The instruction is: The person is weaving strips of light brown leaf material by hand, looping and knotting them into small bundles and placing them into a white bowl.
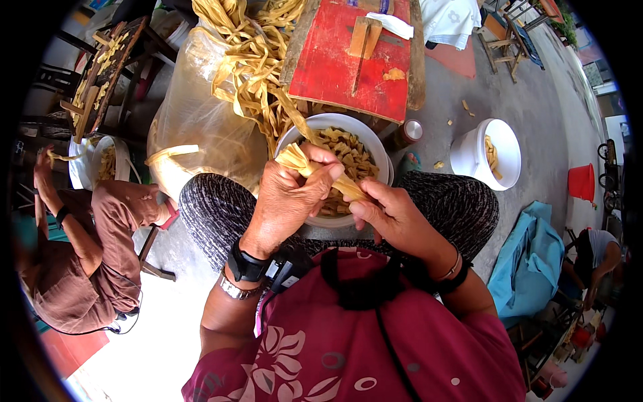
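Observation:
Both of my hands meet over a white bucket [379, 141] that stands between my knees. My left hand [284, 201] is closed around the upper end of a bundle of flat, yellowish strips [338, 181]. At the bundle's narrow lower end, my right hand [392, 211] pinches with thumb and fingers. Below them, the bucket holds many short, folded yellow-brown pieces [351, 151]. A long yellow strip [295, 115] hangs down toward the bucket from a heap of loose strips [251, 57]. I cannot make out what the strips are made of.
Ahead stands a red-topped wooden bench [328, 67] with a wooden block [365, 37] on it. A clear plastic bag [201, 114] lies left of the bucket. Another white bucket [469, 151] and a red bucket [581, 182] stand to the right. A seated person [77, 248] works at left.

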The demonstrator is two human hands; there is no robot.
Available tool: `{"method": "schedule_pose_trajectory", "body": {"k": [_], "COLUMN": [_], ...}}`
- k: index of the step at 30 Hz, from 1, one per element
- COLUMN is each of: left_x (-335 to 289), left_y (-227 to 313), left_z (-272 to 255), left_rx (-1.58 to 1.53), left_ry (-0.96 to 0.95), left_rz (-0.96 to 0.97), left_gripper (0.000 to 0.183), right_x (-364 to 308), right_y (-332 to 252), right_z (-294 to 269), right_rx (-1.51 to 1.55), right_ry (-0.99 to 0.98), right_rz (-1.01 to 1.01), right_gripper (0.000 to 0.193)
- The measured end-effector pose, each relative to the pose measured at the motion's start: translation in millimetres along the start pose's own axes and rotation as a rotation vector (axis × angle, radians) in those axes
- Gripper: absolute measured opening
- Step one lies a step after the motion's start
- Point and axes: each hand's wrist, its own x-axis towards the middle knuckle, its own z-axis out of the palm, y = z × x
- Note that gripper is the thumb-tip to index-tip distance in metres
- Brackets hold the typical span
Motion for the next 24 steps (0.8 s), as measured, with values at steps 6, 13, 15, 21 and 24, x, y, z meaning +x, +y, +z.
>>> {"method": "schedule_pose_trajectory", "body": {"k": [6,13,15,21,24], "left_x": [8.2,15.4,26.1,80.4,102.8], "left_y": [-1.0,5.6,12.3,52.0,61.5], "left_z": [1.8,-10.0,-7.1,7.9,13.7], "left_rx": [-0.094,-0.199,-0.161,-0.094,-0.123], "left_ry": [-0.009,-0.023,-0.043,-0.055,-0.052], "left_rz": [0.026,0.057,0.095,0.282,0.287], "left_gripper": [0.011,0.012,0.012,0.011,0.013], "right_x": [12.2,5.4,12.8,47.9,61.8], "right_y": [1.7,-16.0,-21.0,-51.8,-53.3], "right_z": [0.7,-29.8,-37.9,-80.4,-92.9], "right_rx": [-0.122,-0.184,-0.211,-0.582,-0.637], "right_ry": [0.120,0.074,0.119,0.338,0.435], "right_rz": [-0.224,-0.223,-0.256,-0.370,-0.403], "right_gripper": [0.023,0.028,0.028,0.028,0.025]}}
